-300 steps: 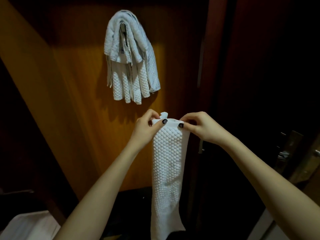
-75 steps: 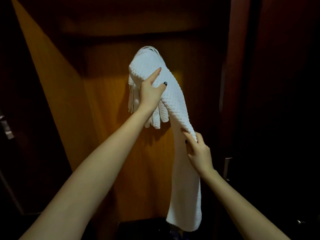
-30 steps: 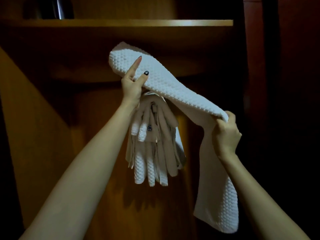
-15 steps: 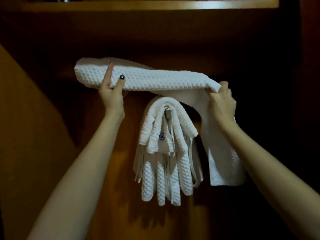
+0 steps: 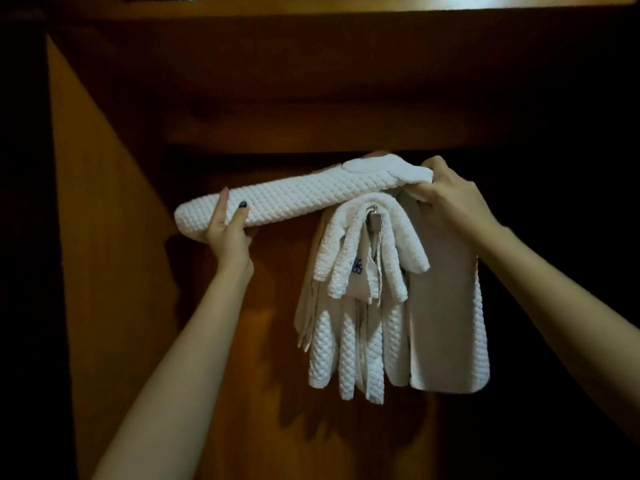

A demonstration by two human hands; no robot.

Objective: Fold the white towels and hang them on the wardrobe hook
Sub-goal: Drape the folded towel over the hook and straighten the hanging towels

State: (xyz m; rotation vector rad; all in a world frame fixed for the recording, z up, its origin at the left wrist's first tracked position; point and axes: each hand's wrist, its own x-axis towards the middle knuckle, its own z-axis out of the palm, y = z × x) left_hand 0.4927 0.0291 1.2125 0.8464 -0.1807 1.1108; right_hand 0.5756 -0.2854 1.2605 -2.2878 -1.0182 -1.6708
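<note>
A person holds a folded waffle-weave white towel (image 5: 304,197) up inside a wooden wardrobe, stretched between both hands. The left hand (image 5: 227,233) takes the towel's left end: its grip is closed round the thick fold, with a finger and a dark-nailed thumb (image 5: 242,205) on the front face and the remaining fingers tucked under and behind. The right hand (image 5: 450,199) is higher and to the right, its grip pinching the towel where the cloth bends. From there the rest of the towel hangs straight down as a flat smooth panel below the right wrist.

Between the hands the towel runs as a long padded bar, sloping upward from left to right. Its right part passes just above a small metal hook (image 5: 374,218) fixed to the wardrobe's back panel (image 5: 242,358). Whether the towel touches the hook cannot be told.

A bunch of white towels (image 5: 346,327) is draped over the hook, its narrow folded strips hanging down on both sides. A small blue emblem (image 5: 356,266) shows on an inner layer. The held towel overlaps the top of this bunch, and its hanging panel lies just beside the bunch on the right.

A lit wooden side panel (image 5: 104,254) stands at the left, and a shelf (image 5: 381,1) edge crosses the top.
</note>
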